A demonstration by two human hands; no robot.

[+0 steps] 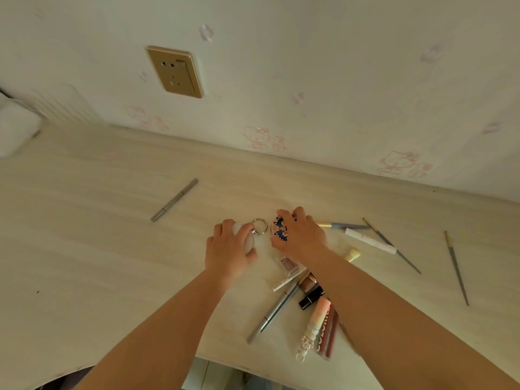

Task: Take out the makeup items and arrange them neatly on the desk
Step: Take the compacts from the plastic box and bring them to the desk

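Makeup items lie scattered mid-surface [98, 249]: the left hand [228, 249] pinches a round mirror [249, 243] by its rim, the right hand [301, 237] cups a patterned compact [278, 229]. Both look light, rigid, probably slippery and breakable; edge grips suit them.

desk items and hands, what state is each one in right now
left hand: grips round mirror
right hand: grips patterned compact
grey pencil: lying alone, left
black lipstick: capped, in pile
pink tube: lying in pile
thin brush: lying apart, right
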